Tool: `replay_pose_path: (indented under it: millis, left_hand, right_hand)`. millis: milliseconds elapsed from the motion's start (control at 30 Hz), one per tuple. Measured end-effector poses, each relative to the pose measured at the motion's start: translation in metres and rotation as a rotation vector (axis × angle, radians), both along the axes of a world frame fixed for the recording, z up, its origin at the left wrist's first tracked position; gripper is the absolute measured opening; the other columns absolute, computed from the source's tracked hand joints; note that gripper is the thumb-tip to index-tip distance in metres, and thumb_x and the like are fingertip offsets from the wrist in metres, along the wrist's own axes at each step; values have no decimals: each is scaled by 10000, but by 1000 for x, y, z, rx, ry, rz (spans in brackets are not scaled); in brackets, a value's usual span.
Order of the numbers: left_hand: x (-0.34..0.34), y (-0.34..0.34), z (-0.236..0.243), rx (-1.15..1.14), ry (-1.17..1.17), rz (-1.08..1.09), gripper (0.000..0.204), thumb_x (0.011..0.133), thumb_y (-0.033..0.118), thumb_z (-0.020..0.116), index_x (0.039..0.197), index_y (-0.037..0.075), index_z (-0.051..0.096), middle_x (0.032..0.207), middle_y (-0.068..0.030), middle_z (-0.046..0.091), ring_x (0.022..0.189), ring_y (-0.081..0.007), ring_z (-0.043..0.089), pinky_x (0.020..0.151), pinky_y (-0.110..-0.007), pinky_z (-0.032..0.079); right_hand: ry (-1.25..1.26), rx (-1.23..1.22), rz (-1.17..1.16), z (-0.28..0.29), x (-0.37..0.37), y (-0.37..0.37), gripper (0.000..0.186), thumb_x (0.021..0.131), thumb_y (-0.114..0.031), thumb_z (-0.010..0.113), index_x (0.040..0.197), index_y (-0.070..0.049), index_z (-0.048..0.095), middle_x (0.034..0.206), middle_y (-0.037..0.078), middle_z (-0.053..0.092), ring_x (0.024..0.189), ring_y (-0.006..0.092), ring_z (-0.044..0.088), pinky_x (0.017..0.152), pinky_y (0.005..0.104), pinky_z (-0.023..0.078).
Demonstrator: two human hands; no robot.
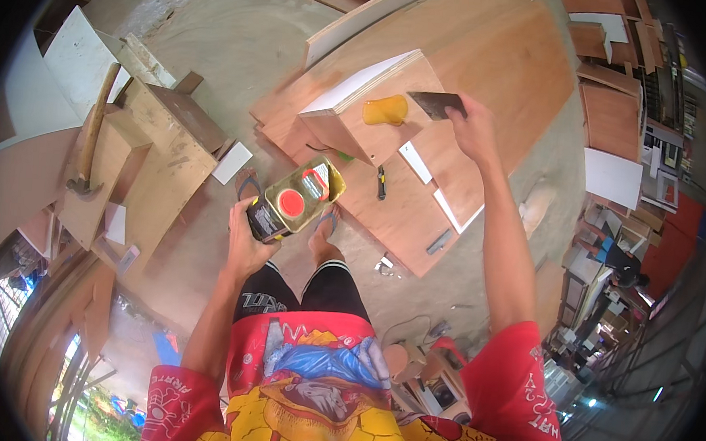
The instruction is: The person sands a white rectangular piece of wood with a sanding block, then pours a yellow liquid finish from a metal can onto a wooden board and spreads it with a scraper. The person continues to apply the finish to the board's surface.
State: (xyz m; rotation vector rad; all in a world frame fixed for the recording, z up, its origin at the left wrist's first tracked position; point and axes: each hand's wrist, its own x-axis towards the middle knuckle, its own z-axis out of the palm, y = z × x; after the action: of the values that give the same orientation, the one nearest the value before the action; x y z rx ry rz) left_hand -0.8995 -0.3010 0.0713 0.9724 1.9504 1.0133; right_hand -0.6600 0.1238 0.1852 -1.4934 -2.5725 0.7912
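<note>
My left hand [251,238] grips a rectangular metal can [278,222] with a red cap, held tilted over the floor beside the plywood. My right hand [471,135] holds a flat dark spreader [431,104] at the right side of a plywood box [342,131] with white inner or side faces. A puddle of amber glue-like liquid [384,109] lies on the box's top, just left of the spreader. A utility knife [382,183] lies below the box on a large plywood sheet [506,100], near white strips [416,161].
At left, a hammer [91,140] rests on stacked panels and plywood pieces [171,161]. Boards [609,123] pile along the right, where another person [618,253] bends over. Tools and offcuts [409,361] sit on the floor behind me, near my legs.
</note>
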Motion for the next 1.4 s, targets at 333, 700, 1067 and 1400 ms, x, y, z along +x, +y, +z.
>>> replay_pose_path:
  millis: [333,700,1067,1400]
  left_hand:
    - [146,6,4,-11,-97,126,873,671,46,861,1379,7,352,1216,-152,539,1122,-249,593,994,-391,494]
    - [287,45,-56,-15,-431,487,932,696,109,897,1412,-28,315,1311,-242,526,1269,-354,564,1111,-438,438]
    - [297,64,-79,-50,-401,556,754,734,14,855,1281,-33,339,1250,-223,565,1173,-292,627,1021,-411,506]
    - [338,79,-104,52,-426,683,951,717,219,1013,1373,-15,366,1315,-222,553,1213,-320,626,1018,-407,512]
  right_hand:
    - [89,88,617,-47,-19,64,388,865,51,574,1193,-51,755,1041,231,744,1000,436,692,862,479,564]
    - [-74,258,767,-71,-31,61,273,850,45,583,1025,-21,782,963,247,745,933,447,717,831,517,581]
    - [-98,109,704,-51,-26,73,234,905,30,651,1117,-1,746,1002,230,748,953,431,697,842,453,562]
    - [-31,-326,333,-64,-15,123,301,953,-65,770,1232,24,701,1049,91,784,946,192,703,902,368,546]
